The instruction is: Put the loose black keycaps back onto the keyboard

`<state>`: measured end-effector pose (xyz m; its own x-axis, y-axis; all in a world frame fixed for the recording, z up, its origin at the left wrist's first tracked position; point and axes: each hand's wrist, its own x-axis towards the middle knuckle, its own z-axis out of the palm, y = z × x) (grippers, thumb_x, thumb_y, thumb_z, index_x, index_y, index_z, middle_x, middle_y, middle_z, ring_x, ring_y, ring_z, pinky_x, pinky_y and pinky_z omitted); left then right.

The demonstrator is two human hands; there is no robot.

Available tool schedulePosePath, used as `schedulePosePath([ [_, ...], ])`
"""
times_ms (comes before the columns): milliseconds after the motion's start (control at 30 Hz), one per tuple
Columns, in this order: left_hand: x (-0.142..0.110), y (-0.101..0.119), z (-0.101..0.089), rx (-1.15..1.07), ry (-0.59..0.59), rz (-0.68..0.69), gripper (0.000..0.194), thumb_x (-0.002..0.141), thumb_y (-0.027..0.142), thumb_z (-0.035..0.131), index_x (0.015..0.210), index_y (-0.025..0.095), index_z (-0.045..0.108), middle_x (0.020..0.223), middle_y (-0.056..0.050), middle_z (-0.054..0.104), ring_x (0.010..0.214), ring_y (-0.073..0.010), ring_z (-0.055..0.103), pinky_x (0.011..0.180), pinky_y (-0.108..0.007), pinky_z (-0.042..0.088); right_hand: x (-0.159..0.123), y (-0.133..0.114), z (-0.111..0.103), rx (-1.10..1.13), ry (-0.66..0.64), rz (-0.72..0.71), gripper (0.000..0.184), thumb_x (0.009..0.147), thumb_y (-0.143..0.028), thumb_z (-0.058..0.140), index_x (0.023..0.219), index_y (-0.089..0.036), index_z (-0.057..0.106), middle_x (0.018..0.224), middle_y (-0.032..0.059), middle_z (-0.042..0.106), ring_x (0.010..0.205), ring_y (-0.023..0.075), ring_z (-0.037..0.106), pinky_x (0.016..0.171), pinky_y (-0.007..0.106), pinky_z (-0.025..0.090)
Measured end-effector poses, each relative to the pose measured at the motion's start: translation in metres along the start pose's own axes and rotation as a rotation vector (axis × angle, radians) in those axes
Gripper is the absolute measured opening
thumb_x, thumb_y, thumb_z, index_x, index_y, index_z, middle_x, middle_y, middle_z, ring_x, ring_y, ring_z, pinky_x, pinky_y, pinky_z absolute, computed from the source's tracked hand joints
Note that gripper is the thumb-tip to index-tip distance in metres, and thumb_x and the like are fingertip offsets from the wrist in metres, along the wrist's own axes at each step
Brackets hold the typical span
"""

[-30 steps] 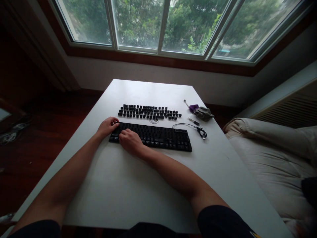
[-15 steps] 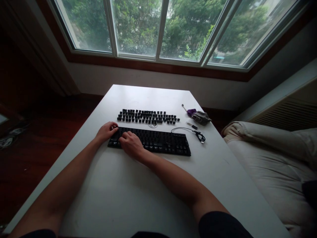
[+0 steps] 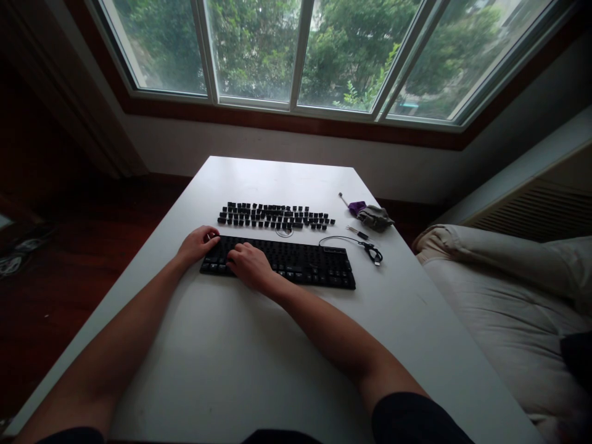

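A black keyboard lies on the white table, with many bare key positions in its upper rows and keycaps along its near row. My left hand grips the keyboard's far left corner, thumb and fingers closed at its edge. Over the left half of the keyboard, my right hand is closed, its fingers curled down onto the keys; whatever lies under the fingertips is hidden. Beyond the keyboard, loose black keycaps stand in several rows. A thin wire keycap puller appears to lie between them and the keyboard.
At the right of the white table lie a coiled USB cable, a small black-handled tool, a grey cloth, a purple cloth and a thin white stick. A pale sofa stands beside the table.
The view has tilted slightly, so the table sits lower in the picture. My right hand has shifted a little to the right over the keys. My left hand stays at the keyboard's corner.
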<state>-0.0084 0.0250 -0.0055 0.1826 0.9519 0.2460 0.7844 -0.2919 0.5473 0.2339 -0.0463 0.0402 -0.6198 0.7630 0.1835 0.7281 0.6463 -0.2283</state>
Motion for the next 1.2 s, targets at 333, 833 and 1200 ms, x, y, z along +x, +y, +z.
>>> schedulePosePath([
  [333,0.000,-0.001,0.000,-0.017,0.006,0.009,0.028,0.087,0.044,0.058,0.104,0.023,0.068,0.090,-0.002,0.066,0.075,-0.0181,0.059,0.072,-0.031,0.047,0.001,0.001,0.003,0.073,0.006,0.019,0.020,0.098,-0.037,0.060,0.105,-0.022,0.071,0.108,0.0063,0.064,0.106,0.0202,0.054,0.085,0.028,0.047],
  [833,0.000,0.004,-0.002,-0.015,-0.009,-0.014,0.030,0.086,0.045,0.057,0.104,0.023,0.068,0.091,-0.002,0.065,0.076,-0.0185,0.058,0.071,-0.032,0.047,0.002,0.033,-0.030,0.128,-0.176,-0.106,0.018,0.089,-0.029,0.071,0.106,-0.021,0.072,0.110,0.0063,0.063,0.105,0.0196,0.058,0.085,0.026,0.042],
  [1200,0.000,0.003,0.000,-0.014,-0.013,-0.010,0.029,0.087,0.043,0.057,0.105,0.023,0.068,0.092,-0.003,0.065,0.077,-0.0186,0.057,0.072,-0.032,0.046,-0.008,0.024,-0.021,0.011,-0.149,0.032,0.016,0.094,-0.033,0.065,0.104,-0.021,0.071,0.112,0.0067,0.064,0.111,0.0211,0.056,0.087,0.027,0.046],
])
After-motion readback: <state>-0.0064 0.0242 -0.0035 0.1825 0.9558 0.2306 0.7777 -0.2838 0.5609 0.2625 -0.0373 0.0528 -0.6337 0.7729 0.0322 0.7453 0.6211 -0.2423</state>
